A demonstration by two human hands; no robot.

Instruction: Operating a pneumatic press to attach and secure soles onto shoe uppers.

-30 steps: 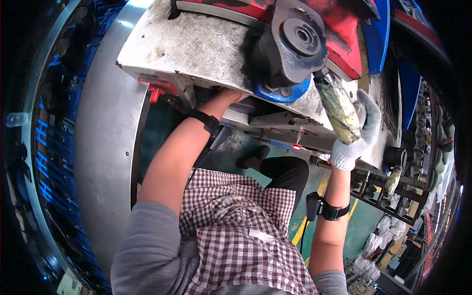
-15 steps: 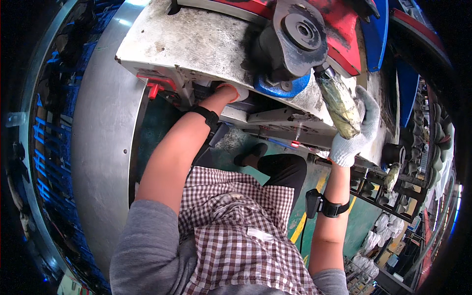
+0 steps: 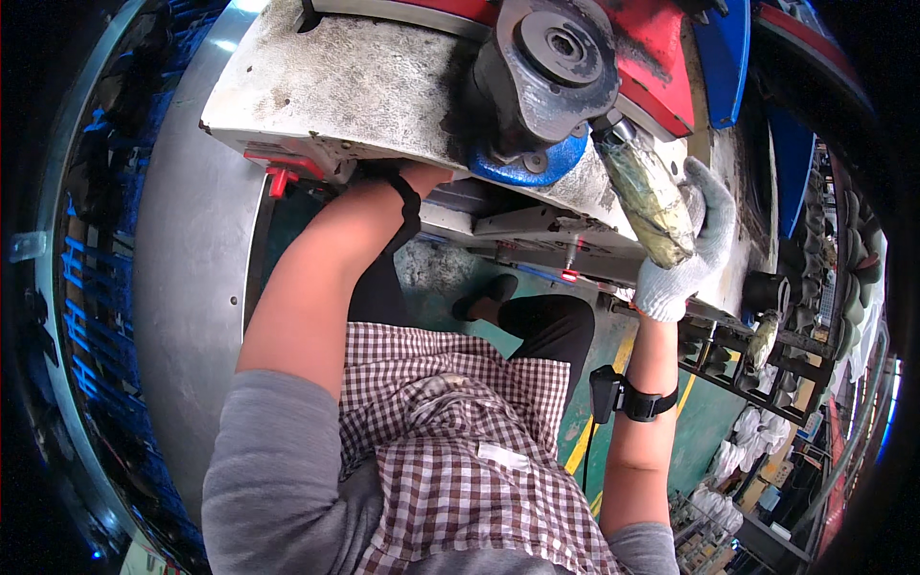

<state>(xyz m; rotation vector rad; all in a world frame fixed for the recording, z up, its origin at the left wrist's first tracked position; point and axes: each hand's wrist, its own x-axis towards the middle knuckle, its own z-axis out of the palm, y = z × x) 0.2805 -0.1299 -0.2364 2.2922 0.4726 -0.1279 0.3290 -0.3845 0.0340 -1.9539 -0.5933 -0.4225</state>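
Note:
My left forearm (image 3: 316,264) reaches in under the white machine housing (image 3: 355,81). The wrist passes below its lower edge, and the fingers are hidden inside. My right hand (image 3: 711,225), in a white knit glove, is cupped loosely beside a lever handle (image 3: 647,196) wrapped in worn yellowish tape. Its visible fingers stretch upward and bend slightly, with a gap between them and the wrap; the handle covers part of the palm. The handle joins a dark round metal head (image 3: 556,57), which sits over a blue rounded base (image 3: 537,163).
A red switch or lever (image 3: 280,177) sits at the housing's left lower corner. A curved steel panel (image 3: 187,287) stands on the left, beside blue racks (image 3: 81,316). On the right, a dark rack (image 3: 747,383) holds several parts near a second wrapped handle (image 3: 763,343). Below is green floor.
My left arm has gone deeper under the housing; the glove cuff that showed is now mostly hidden. My right hand stays beside the handle. The machine appears shifted slightly left in view.

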